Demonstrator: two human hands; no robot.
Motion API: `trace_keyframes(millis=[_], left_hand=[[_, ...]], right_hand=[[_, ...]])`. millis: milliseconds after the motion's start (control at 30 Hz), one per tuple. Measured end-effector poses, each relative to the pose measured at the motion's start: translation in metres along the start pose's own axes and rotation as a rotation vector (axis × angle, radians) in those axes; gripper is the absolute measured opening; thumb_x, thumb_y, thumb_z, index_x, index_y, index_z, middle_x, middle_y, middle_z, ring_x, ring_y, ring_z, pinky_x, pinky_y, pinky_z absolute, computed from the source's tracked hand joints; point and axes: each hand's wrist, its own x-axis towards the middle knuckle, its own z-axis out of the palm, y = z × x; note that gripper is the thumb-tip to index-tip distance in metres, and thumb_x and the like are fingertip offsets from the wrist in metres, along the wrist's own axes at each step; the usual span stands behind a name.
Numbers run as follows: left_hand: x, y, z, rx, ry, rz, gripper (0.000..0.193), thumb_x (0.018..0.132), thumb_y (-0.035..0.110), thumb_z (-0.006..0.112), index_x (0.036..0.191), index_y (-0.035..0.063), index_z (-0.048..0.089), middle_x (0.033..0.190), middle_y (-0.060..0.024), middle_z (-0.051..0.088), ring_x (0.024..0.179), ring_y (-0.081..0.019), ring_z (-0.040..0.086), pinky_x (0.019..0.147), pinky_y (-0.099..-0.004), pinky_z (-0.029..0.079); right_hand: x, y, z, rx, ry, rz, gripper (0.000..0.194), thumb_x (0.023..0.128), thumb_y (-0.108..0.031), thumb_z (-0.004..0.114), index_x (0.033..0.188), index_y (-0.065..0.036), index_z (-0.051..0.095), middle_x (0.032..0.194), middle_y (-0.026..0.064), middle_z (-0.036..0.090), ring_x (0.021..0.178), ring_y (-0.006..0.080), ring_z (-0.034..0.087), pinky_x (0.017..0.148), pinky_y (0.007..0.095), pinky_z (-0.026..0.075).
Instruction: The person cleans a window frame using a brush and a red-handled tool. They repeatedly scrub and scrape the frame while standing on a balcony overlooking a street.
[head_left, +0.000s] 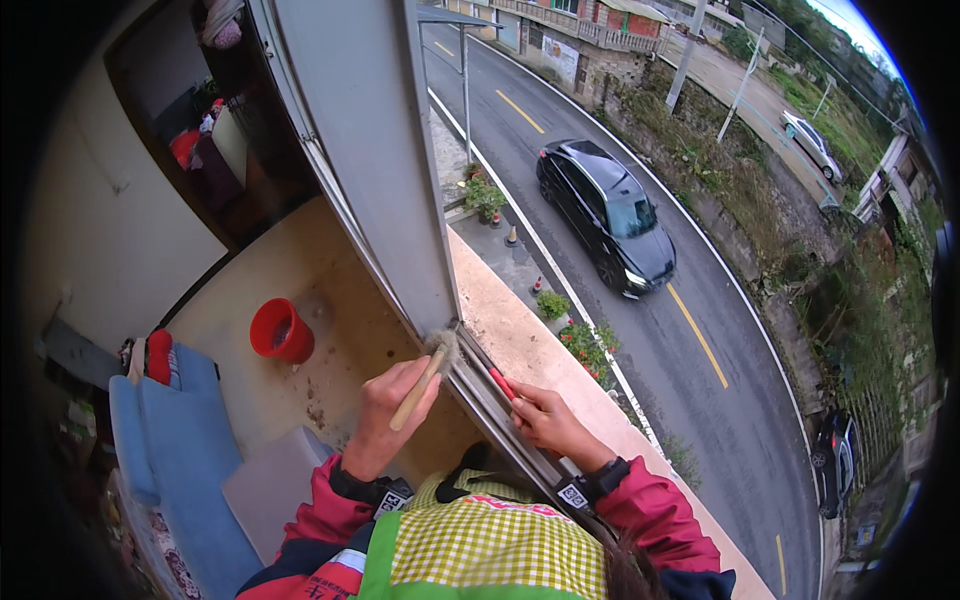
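Note:
My left hand (396, 405) grips the wooden handle of a brush (413, 391). The brush's fuzzy grey bristle head rests by the lower corner of a white window sash (382, 165), at the metal sliding track. In my right hand (551, 421) is a slim red tool (502, 383), angled along the same window track (491, 416); its far end is hard to make out. Dark debris lies on the pinkish outer ledge (499, 307) beside the frame.
Indoors, a red bucket (282, 331) stands on the floor near scattered dirt, with a blue sofa (180, 450) and a grey ottoman (274, 487) nearby. Outside, the ledge drops off to potted plants, small cones and a road with a black car (607, 214).

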Motion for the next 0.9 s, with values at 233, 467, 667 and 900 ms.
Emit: trace_keyframes(millis=[233,467,667,900], left_hand=[[0.018,0.003,0.001,-0.004,-0.049,0.009,0.022,0.082,0.004,0.071,0.103,-0.0011,0.067,0.091,-0.0163,0.069,0.079,-0.0316,0.069,0.068,-0.0355,0.056],[0.030,-0.002,-0.005,0.029,0.017,0.009,0.020,0.083,0.003,0.070,0.102,-0.0008,0.067,0.088,-0.0169,0.069,0.077,-0.0324,0.068,0.066,-0.0369,0.055],[0.030,-0.006,-0.007,0.097,-0.049,-0.012,0.018,0.083,0.006,0.070,0.100,-0.0001,0.067,0.085,-0.0181,0.067,0.076,-0.0345,0.067,0.065,-0.0370,0.054],[0.037,-0.005,0.004,0.101,-0.074,-0.032,0.014,0.085,0.008,0.069,0.096,0.0001,0.067,0.082,-0.0183,0.066,0.073,-0.0366,0.065,0.063,-0.0389,0.052]], right_hand=[[-0.045,-0.022,-0.015,0.535,0.365,0.054,0.044,0.104,-0.014,0.045,0.148,-0.011,0.040,0.077,0.0013,0.052,0.048,0.0046,0.037,0.039,0.0205,0.029],[-0.037,-0.028,-0.021,-0.209,0.016,0.113,0.040,0.102,-0.019,0.047,0.141,-0.014,0.052,0.066,0.0011,0.055,0.051,0.0093,0.051,0.047,0.0256,0.042],[0.005,-0.044,-0.012,-0.470,-0.015,0.105,0.038,0.099,-0.020,0.050,0.135,-0.014,0.058,0.066,0.0086,0.062,0.056,0.0163,0.059,0.054,0.0337,0.049],[0.025,-0.016,0.008,-0.248,0.070,0.110,0.037,0.100,-0.018,0.051,0.135,-0.011,0.058,0.068,0.0020,0.055,0.057,0.0113,0.053,0.054,0.0299,0.046]])
